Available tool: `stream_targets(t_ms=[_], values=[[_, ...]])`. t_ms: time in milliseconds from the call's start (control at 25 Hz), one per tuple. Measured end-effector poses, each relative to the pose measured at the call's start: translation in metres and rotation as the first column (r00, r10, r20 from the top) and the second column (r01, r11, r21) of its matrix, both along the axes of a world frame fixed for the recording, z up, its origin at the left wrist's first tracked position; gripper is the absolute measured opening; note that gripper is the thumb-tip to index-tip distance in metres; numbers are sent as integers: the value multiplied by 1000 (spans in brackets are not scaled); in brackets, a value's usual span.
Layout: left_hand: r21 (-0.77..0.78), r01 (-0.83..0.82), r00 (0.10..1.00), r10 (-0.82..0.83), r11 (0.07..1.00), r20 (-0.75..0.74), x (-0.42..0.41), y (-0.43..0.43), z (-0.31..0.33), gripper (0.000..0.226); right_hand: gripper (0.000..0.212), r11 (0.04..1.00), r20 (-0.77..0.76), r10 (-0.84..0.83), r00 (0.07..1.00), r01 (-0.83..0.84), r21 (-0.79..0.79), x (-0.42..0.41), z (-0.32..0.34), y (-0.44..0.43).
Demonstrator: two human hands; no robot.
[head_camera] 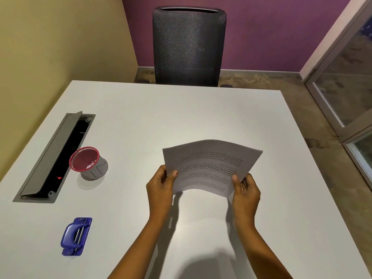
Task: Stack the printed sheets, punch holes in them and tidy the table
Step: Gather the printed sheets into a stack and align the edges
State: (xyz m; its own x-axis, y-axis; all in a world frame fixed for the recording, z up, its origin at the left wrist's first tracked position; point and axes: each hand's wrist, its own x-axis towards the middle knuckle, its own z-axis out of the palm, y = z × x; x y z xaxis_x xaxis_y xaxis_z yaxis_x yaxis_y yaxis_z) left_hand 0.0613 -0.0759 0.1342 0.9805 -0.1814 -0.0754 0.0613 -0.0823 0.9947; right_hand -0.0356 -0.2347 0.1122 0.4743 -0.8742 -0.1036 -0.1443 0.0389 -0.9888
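Left hand [161,185]: I hold the near left corner of the sheets, thumb on the top face, fingers curled underneath
Right hand [244,190]: I hold the near right corner of the same sheets, thumb pressed on top, palm turned inward, fingers behind the paper
Grip: both hands closed on the paper; neither is free
Sheets [211,166]: lifted off the table, held in front of me over its middle, tilted up toward me; the paper bows upward between my hands, so the far edge arches; printed lines run across the face I see, text upside down from my side and too small to read; I cannot tell how many sheets are in the stack
Shadow: falls on the table below the paper and along my forearms
Hole punch [76,236]: blue, lying flat on the table near the front left, well apart from the paper and my hands
Cup [88,163]: mesh cup with a red rim, standing upright to the left, beyond the punch, just beside the cable slot; small pale bits lie inside it
Cable slot [54,158]: grey, set into the table along the left side, lid propped open, a small red light inside
Table [181,109]: white
Chair [189,47]: dark mesh back, at the far edge of the table
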Motion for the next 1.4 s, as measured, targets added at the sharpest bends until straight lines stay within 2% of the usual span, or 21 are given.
stream_targets(t_ms=[160, 240, 360, 440, 520, 600, 640, 760, 880, 960, 1040, 1120, 1240, 1400], values=[[57, -47, 997, 43, 997, 67, 6, 2, 5, 22, 26, 999, -8, 9, 1000, -9, -30, -3, 4, -3], [54, -107, 990, 101, 993, 95, 10, 5, 9, 25, 23, 1000, -30, -10, 999, 9, -14, -6, 2, -5], [-69, -205, 977, 208, 976, 50, 16, 9, 14, 31, 36, 971, -91, 3, 996, 19, 238, -14, -6, -4], [-154, -287, 958, 286, 945, -31, 20, 10, 12, 29, 42, 915, -83, 84, 993, -44, 401, -18, -9, 5], [-223, -349, 936, 324, 910, -140, 23, 10, 5, 24, 43, 836, 38, 161, 986, -157, 525, -19, -11, 16], [-277, -371, 921, 312, 886, -235, 20, 9, -1, 24, 46, 779, 169, 197, 966, -259, 571, -18, -10, 24], [-314, -368, 918, 289, 875, -271, 19, 9, -3, 24, 45, 791, 174, 207, 963, -270, 549, -16, -8, 26], [-468, -310, 932, 166, 828, -323, 27, 21, -5, 25, 31, 912, 41, 159, 986, -162, 376, -9, -1, 19], [-504, -251, 946, 99, 826, -309, 53, 52, -7, 29, 25, 969, 17, 110, 994, -111, 221, -6, 7, 1], [-421, -144, 963, 30, 895, -267, 71, 78, -7, 29, 25, 984, 1, 99, 995, -98, 149, -6, 10, -11], [-166, 51, 982, -80, 985, -172, 81, 95, -5, 26, 25, 992, -22, 104, 994, -102, 79, -8, 12, -20], [76, 179, 980, -171, 981, -102, 85, 97, -5, 23, 25, 993, -51, 118, 992, -118, 4, -8, 11, -26], [188, 113, 993, -116, 976, 7, 75, 79, -5, 24, 22, 990, -70, 122, 990, -127, -67, -5, 7, -28], [139, -83, 994, 74, 987, 75, 57, 61, -14, 29, 26, 991, -61, 93, 994, -99, -90, 0, 2, -34]])
